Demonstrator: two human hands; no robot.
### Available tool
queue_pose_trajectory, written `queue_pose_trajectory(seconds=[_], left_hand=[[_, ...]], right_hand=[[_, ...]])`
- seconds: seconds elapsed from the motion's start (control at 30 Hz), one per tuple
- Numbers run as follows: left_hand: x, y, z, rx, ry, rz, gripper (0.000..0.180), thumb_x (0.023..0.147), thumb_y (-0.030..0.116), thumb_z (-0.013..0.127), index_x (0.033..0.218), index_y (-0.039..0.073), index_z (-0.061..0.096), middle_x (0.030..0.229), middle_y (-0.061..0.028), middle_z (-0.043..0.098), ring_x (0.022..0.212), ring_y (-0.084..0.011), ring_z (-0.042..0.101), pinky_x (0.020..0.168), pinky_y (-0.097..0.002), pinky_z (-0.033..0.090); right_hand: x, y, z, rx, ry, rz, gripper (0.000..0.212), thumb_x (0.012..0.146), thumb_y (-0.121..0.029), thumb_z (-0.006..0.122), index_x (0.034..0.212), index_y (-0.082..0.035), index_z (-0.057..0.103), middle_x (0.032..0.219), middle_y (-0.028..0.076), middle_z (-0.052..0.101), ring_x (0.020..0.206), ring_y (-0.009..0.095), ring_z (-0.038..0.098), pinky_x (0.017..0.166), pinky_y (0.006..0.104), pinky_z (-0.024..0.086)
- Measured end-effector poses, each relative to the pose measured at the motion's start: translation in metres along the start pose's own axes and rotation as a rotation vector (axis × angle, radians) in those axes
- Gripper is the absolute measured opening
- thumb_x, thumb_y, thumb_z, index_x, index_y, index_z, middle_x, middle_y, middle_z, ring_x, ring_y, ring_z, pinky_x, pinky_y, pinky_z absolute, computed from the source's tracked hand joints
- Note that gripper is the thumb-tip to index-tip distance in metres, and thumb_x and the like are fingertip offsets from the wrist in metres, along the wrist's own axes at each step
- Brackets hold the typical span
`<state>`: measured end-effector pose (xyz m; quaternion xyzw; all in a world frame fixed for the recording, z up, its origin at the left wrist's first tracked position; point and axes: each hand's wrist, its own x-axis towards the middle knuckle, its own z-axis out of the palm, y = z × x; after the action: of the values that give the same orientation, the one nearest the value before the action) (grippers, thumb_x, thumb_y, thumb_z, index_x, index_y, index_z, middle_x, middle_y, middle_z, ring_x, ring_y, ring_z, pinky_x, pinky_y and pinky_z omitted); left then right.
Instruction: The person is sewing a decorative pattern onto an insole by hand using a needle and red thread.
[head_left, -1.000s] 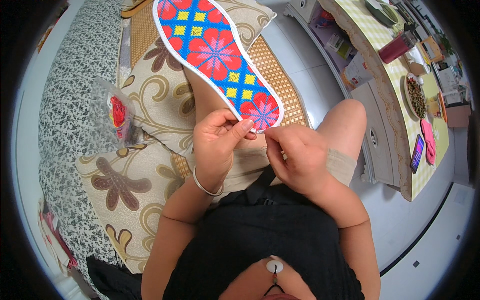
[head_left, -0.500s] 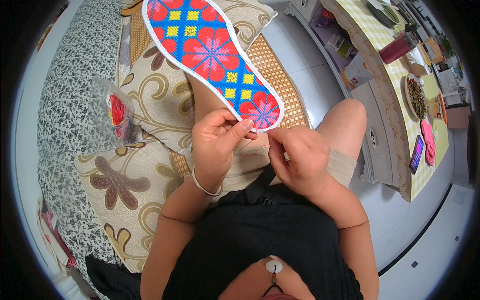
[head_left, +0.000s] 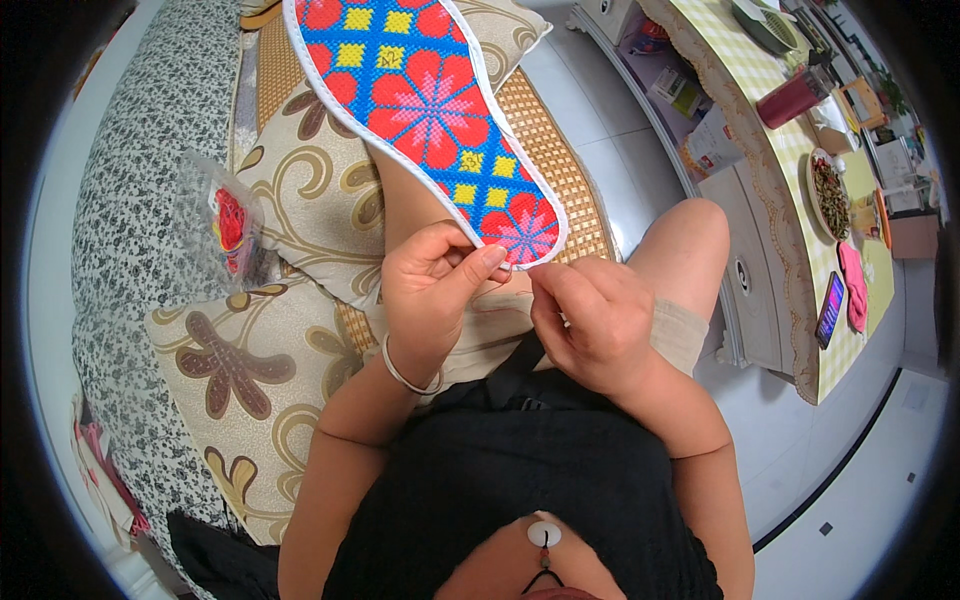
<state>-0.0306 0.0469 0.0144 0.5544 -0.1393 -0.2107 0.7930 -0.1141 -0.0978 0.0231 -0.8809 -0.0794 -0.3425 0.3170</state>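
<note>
An embroidered shoe insole with red flowers, yellow squares, a blue ground and a white rim stretches away from me over my lap. My left hand pinches its near, narrow end between thumb and fingers. Just right of that grip, my right hand has its thumb and forefinger pressed together against the white rim. What those fingertips hold is too small to make out. A fine dark reddish thread hangs in a loose loop between the hands, below the insole's edge.
Patterned cushions lie at my left, with a clear plastic bag of red thread on them. To the right, a cloth-covered table carries a phone, a pink cloth, a plate of food and a dark red bottle.
The insole has turned slightly, its near end tipping a little lower and foreshortened. My right hand has shifted slightly left along the rim. The left hand keeps its pinch.
</note>
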Motion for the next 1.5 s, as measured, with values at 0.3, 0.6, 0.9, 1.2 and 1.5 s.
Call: queue_pose_trajectory(seconds=[0.3, 0.6, 0.9, 1.2, 1.5], left_hand=[[0.001, -0.004, -0.002, 0.014, -0.026, 0.034, 0.005, 0.082, -0.006, 0.061, 0.087, -0.005, 0.058, 0.083, -0.0105, 0.064, 0.072, -0.0120, 0.064, 0.066, -0.0217, 0.053], [-0.002, -0.005, -0.001, 0.079, -0.016, 0.067, 0.007, 0.081, -0.007, 0.062, 0.087, -0.006, 0.058, 0.084, -0.0097, 0.062, 0.072, -0.0109, 0.062, 0.065, -0.0212, 0.052], [-0.007, -0.007, 0.002, 0.384, 0.028, 0.235, 0.004, 0.079, -0.008, 0.063, 0.081, -0.006, 0.061, 0.075, -0.0068, 0.058, 0.067, -0.0095, 0.057, 0.059, -0.0210, 0.045], [-0.004, -0.012, 0.004, 0.403, 0.048, 0.312, 0.005, 0.078, -0.009, 0.064, 0.081, -0.005, 0.061, 0.075, -0.0076, 0.060, 0.064, -0.0090, 0.056, 0.057, -0.0209, 0.044], [0.002, -0.011, -0.001, 0.123, 0.106, 0.106, 0.006, 0.081, -0.007, 0.063, 0.084, -0.004, 0.058, 0.078, -0.0076, 0.061, 0.066, -0.0090, 0.059, 0.061, -0.0210, 0.050]], right_hand=[[-0.002, 0.000, 0.002, -0.016, 0.011, 0.022, 0.016, 0.063, -0.001, 0.067, 0.076, -0.003, 0.057, 0.059, 0.008, 0.049, 0.051, 0.025, 0.053, 0.045, 0.0353, 0.042], [-0.002, 0.000, 0.004, -0.019, 0.016, 0.032, 0.014, 0.064, -0.002, 0.066, 0.071, -0.004, 0.054, 0.058, 0.008, 0.048, 0.050, 0.024, 0.052, 0.045, 0.0354, 0.041], [-0.002, -0.002, 0.012, -0.064, -0.032, 0.031, 0.015, 0.065, -0.005, 0.064, 0.066, -0.006, 0.049, 0.056, 0.008, 0.047, 0.049, 0.025, 0.053, 0.044, 0.0354, 0.041], [0.003, -0.003, 0.018, -0.059, -0.082, 0.055, 0.015, 0.066, 0.003, 0.066, 0.074, -0.003, 0.054, 0.056, 0.010, 0.052, 0.048, 0.026, 0.053, 0.044, 0.0348, 0.041], [-0.003, 0.000, 0.013, -0.082, 0.056, 0.085, 0.018, 0.067, -0.004, 0.064, 0.063, -0.006, 0.047, 0.053, 0.008, 0.046, 0.046, 0.024, 0.052, 0.042, 0.0352, 0.040]])
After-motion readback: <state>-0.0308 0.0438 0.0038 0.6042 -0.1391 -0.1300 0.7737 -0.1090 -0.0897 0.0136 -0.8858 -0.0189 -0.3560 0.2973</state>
